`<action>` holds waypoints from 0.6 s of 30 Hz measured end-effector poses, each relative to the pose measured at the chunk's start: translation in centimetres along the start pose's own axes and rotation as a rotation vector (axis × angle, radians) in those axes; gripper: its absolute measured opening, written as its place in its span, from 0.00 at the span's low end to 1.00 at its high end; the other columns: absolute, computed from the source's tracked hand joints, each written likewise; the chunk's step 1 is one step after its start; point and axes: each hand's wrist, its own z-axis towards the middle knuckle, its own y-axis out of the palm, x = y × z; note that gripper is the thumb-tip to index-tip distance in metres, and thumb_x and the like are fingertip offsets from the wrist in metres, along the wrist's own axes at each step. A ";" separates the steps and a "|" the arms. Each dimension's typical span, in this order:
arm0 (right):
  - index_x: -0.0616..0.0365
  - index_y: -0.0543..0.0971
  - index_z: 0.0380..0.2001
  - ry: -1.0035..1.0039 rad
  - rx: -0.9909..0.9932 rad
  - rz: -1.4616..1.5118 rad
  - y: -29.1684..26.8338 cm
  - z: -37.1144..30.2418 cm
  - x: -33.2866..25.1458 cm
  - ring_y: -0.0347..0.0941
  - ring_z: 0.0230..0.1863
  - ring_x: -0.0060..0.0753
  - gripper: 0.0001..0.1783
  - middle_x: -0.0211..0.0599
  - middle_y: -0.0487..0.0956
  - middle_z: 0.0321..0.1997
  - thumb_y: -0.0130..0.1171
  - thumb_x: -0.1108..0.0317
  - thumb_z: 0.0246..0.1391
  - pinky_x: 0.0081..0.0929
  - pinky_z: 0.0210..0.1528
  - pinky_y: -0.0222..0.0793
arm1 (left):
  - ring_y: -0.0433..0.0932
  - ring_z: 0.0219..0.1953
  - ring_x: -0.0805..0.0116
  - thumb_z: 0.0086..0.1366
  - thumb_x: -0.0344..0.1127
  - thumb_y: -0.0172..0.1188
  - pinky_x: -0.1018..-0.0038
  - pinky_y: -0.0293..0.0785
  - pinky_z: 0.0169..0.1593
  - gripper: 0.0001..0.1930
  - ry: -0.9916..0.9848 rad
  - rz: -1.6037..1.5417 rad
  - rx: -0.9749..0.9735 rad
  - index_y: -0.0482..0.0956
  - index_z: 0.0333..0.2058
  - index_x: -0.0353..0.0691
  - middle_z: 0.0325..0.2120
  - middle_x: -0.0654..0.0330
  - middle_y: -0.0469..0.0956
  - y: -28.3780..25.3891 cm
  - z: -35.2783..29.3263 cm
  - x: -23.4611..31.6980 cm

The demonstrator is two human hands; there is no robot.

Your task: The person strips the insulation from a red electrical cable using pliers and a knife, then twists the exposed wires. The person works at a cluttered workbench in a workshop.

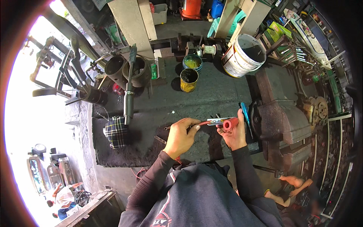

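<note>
Over the front of a dark workbench [151, 102], my two hands work close together. My right hand [238, 138] is closed round a red hollow tube-like piece [230, 124], its round opening facing up at me. Beside it lies a small silvery metal plate [215, 121] with shiny spots, level with my fingers. My left hand [180, 137] pinches a thin red rod or cable [204, 123] that reaches the plate's left end; how they join is too small to make out. A blue-handled screwdriver [244, 109] is just right of my right hand.
A large bench vise [283, 119] stands at the right. Farther back are a white bucket [244, 56], a yellow can [188, 80] and a bowl of yellowish stuff [193, 61]. Left lie a checked cloth [115, 131] and a long metal tool [129, 100]. People crouch at lower left and lower right.
</note>
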 end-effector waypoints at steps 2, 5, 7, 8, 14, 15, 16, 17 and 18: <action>0.61 0.80 0.35 -0.003 -0.029 -0.014 -0.1 0.2 0.5 0.82 0.37 0.44 0.46 0.46 0.83 0.35 0.49 0.20 0.61 0.38 0.41 0.79 | 0.83 0.40 0.51 0.67 0.30 0.65 0.63 0.77 0.45 0.10 0.037 0.033 -0.007 0.86 0.45 0.34 0.36 0.48 0.84 0.1 0.0 0.4; 0.61 0.80 0.38 -0.006 -0.026 -0.048 0.1 -0.1 1.1 0.82 0.39 0.43 0.49 0.45 0.84 0.36 0.45 0.17 0.60 0.39 0.45 0.77 | 0.83 0.38 0.53 0.67 0.30 0.66 0.63 0.77 0.43 0.10 0.116 0.087 -0.008 0.86 0.45 0.35 0.35 0.49 0.84 0.3 0.0 0.4; 0.62 0.80 0.39 -0.007 -0.028 -0.078 0.2 -0.3 1.5 0.82 0.40 0.42 0.51 0.44 0.84 0.36 0.44 0.16 0.59 0.39 0.47 0.76 | 0.83 0.36 0.56 0.67 0.30 0.66 0.65 0.78 0.42 0.11 0.173 0.164 -0.014 0.87 0.47 0.36 0.35 0.50 0.84 0.6 0.2 -0.4; 0.62 0.80 0.40 -0.007 -0.032 -0.098 0.2 -0.4 1.5 0.82 0.40 0.41 0.52 0.43 0.84 0.37 0.43 0.15 0.59 0.38 0.48 0.75 | 0.83 0.36 0.56 0.66 0.31 0.66 0.65 0.78 0.42 0.11 0.176 0.160 -0.014 0.87 0.47 0.37 0.35 0.50 0.84 0.6 0.2 -0.8; 0.57 0.80 0.35 -0.052 -0.026 -0.167 0.7 -1.1 0.9 0.81 0.40 0.41 0.48 0.39 0.83 0.35 0.44 0.16 0.59 0.38 0.49 0.72 | 0.84 0.36 0.55 0.66 0.32 0.67 0.64 0.78 0.41 0.11 0.161 0.139 -0.029 0.88 0.45 0.36 0.35 0.50 0.84 0.8 0.4 -1.1; 0.56 0.80 0.35 -0.066 -0.027 -0.175 0.8 -1.1 0.8 0.81 0.40 0.41 0.48 0.39 0.83 0.35 0.44 0.16 0.59 0.39 0.49 0.71 | 0.84 0.36 0.55 0.66 0.32 0.67 0.64 0.78 0.41 0.11 0.163 0.141 -0.025 0.88 0.45 0.36 0.35 0.50 0.85 0.9 0.6 -1.2; 0.56 0.80 0.35 -0.066 -0.024 -0.179 1.0 -1.2 0.7 0.81 0.40 0.41 0.48 0.39 0.84 0.35 0.45 0.16 0.59 0.38 0.49 0.71 | 0.84 0.36 0.55 0.65 0.32 0.67 0.64 0.78 0.41 0.11 0.163 0.142 -0.020 0.88 0.45 0.36 0.35 0.50 0.85 1.0 0.7 -1.3; 0.56 0.80 0.35 -0.066 -0.022 -0.183 1.2 -1.4 0.5 0.81 0.40 0.41 0.48 0.39 0.84 0.35 0.45 0.16 0.58 0.38 0.49 0.71 | 0.84 0.36 0.55 0.65 0.33 0.67 0.64 0.78 0.41 0.11 0.159 0.136 -0.022 0.88 0.45 0.36 0.35 0.50 0.85 1.0 0.8 -1.4; 0.56 0.80 0.35 -0.066 -0.019 -0.187 1.4 -1.4 0.4 0.81 0.41 0.41 0.48 0.39 0.84 0.35 0.46 0.16 0.58 0.38 0.49 0.71 | 0.84 0.36 0.54 0.65 0.33 0.68 0.64 0.78 0.41 0.11 0.154 0.129 -0.023 0.88 0.44 0.36 0.34 0.49 0.85 1.0 1.0 -1.5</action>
